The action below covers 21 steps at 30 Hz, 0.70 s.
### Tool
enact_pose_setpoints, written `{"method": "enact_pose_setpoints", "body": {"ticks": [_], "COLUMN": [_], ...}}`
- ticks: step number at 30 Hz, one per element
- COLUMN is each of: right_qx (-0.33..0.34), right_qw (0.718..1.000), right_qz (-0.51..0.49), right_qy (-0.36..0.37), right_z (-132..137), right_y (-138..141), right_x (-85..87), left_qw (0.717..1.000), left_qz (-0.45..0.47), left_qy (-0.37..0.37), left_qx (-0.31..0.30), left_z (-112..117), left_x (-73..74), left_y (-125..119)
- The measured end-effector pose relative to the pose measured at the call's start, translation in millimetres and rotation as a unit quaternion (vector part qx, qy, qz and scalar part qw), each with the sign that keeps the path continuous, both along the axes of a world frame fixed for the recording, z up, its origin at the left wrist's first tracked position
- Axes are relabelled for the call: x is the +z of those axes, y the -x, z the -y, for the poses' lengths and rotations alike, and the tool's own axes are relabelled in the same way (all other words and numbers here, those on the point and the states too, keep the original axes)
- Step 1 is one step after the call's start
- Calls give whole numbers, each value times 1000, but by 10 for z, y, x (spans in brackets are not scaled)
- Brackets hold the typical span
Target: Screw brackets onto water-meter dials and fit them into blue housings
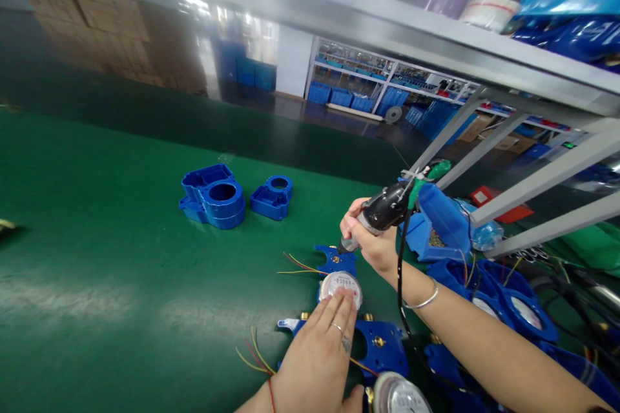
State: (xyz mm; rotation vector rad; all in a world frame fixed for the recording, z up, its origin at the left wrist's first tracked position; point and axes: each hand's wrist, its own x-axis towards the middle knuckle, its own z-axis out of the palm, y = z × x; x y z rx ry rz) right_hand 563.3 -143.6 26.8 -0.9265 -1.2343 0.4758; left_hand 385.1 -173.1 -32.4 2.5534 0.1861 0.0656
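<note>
My right hand (pixel 368 235) grips a black-and-grey cylindrical power screwdriver (pixel 387 206), slanting down-left to a flat blue bracket (pixel 345 263), just beyond the white round dial (pixel 340 281) beneath my open left hand (pixel 320 343).

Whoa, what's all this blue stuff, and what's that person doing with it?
A person's right grip holds a corded power screwdriver, its tip pointing down at a blue plate; whether it touches is hard to tell. The left grip lies flat on a round meter right beside that plate. Two blue housings sit farther off on the green table, with neither hand on them.
</note>
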Motion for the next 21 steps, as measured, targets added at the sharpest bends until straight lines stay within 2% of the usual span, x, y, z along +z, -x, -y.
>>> {"method": "enact_pose_setpoints", "body": {"ticks": [4, 8, 11, 14, 17, 19, 21], "right_qx": [17, -42, -90, -142, -218, -278, -321], "right_qw": [1000, 994, 984, 972, 950, 930, 914], "right_qz": [-4, -55, -87, -133, -182, -205, -216], "right_qy": [-17, -90, -123, -130, -127, -124, -120], "right_z": [44, 256, 497, 711, 842, 875, 862], "right_y": [-140, -281, -334, -350, -388, -452, -548], "right_x": [100, 445, 704, 850, 906, 917, 908], "left_qw": [1000, 999, 994, 984, 962, 942, 925], "left_qz": [-6, 3, 24, 98, 216, 297, 348], "left_qy": [-3, -44, -100, -148, -155, -124, -72], "left_qx": [12, 21, 20, 29, 63, 98, 132], "left_z": [5, 32, 34, 6, -6, 11, 41], "left_x": [92, 132, 84, -30, -79, -13, 115], "left_y": [11, 39, 52, 33, 41, 139, 347]}}
